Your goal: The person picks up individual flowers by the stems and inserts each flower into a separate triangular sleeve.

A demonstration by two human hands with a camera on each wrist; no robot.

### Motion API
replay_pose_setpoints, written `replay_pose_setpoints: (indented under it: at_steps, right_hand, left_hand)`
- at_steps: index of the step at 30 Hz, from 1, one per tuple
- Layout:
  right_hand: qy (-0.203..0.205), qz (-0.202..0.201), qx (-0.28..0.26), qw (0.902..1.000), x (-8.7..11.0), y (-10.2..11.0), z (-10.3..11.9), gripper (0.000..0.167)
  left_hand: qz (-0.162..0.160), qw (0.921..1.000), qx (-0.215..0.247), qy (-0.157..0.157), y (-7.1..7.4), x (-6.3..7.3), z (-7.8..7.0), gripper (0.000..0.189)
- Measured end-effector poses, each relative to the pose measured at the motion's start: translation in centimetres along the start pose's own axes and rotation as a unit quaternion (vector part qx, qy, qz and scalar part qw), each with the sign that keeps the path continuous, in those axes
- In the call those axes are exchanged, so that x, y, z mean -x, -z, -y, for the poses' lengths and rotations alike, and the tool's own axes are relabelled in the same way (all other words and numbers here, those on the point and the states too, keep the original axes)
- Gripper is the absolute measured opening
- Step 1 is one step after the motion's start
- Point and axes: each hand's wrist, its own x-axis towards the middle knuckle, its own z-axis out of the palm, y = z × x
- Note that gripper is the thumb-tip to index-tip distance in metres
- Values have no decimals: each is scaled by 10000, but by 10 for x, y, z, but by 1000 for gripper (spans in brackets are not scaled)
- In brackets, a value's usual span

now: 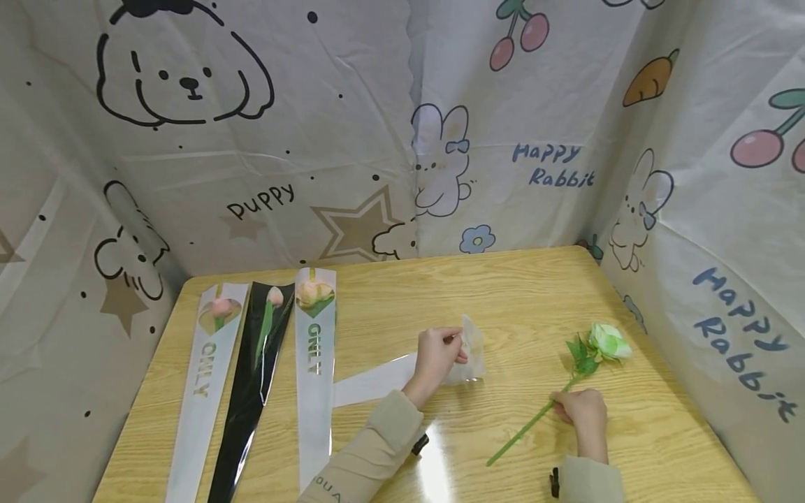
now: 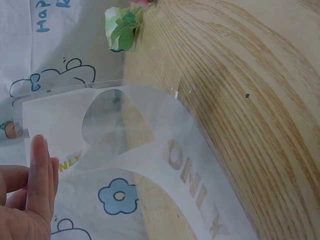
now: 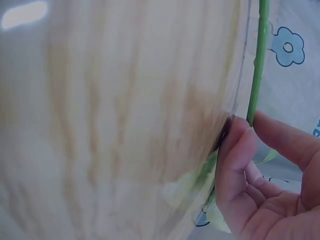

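Observation:
My left hand point(image 1: 435, 360) pinches the end of a white and clear flower sleeve point(image 1: 377, 378), and that end stands raised off the table. In the left wrist view the sleeve point(image 2: 172, 112) shows a see-through heart-shaped window and the letters ONLY; my left fingers point(image 2: 37, 175) are at its edge. A pale green artificial rose point(image 1: 608, 342) lies over the right side of the table. Its green stem point(image 3: 259, 65) is pinched between the thumb and fingers of my right hand point(image 1: 583, 412). In the right wrist view the bloom is mostly hidden behind the hand.
On the left of the wooden table point(image 1: 503, 293) lie a white sleeve point(image 1: 201, 370) with a pink tulip, a black sleeve point(image 1: 248, 412) with another tulip, and a second white sleeve point(image 1: 313, 405) with a peach flower. A printed cloth point(image 1: 352, 140) hangs around the table's back and sides.

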Motion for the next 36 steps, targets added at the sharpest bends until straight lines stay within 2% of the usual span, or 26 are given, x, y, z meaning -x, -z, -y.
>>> replay_pose_setpoints:
  at_steps: [11,19,22,29,36]
  right_hand:
    - [-386,568,-980,9928,-1,-1,1,24]
    - [-608,659,-1559,9837,2,-4,1,20]
    - [-617,689,-1762,9800,3,-4,0,22]
    - [-418,538,-1919,9791,6,-3,5,27]
    - [-357,538,-2585,9639,4,0,17,46]
  left_hand:
    - [1,10000,70,63,0,0,0,23]
    - [4,10000,27,9,-1,0,-1,23]
    - [0,10000,67,31,-2,1,-3,23]
    - [51,9999,17,91,-1,1,-2,23]
    - [93,9998,7,147,0,1,-3,24]
